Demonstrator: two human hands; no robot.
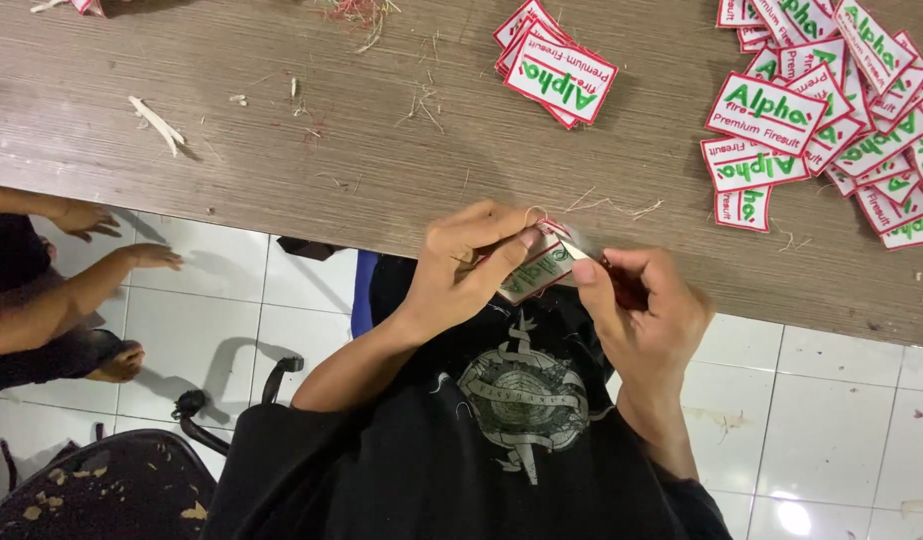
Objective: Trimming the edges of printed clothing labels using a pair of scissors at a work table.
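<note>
One view is all we get here, the head camera looking straight down, so that's what we go through. Our left hand (472, 255) pinches a white embroidered patch with a red border (538, 272) right at the table edge, in front of our chest. Our right hand (647, 305) is closed around a small red-handled tool (622, 285), its pale tip touching the patch's upper edge; we can't tell exactly what kind of cutter it is.

Progress-wise, our guess is we're somewhere in the middle of it. A small neat stack of patches (557, 65) sits at the top centre of the wooden table (282, 150), and a much bigger loose heap of patches (832, 110) sprawls at the right. Which one is finished and which is waiting, we honestly can't say. Thread scraps (422, 100) litter the wood, so some trimming looks done already.

Containers: none in sight, no bins or trays, everything lies straight on the table. Another person's hands (112, 235) show at the left, well apart from ours.
</note>
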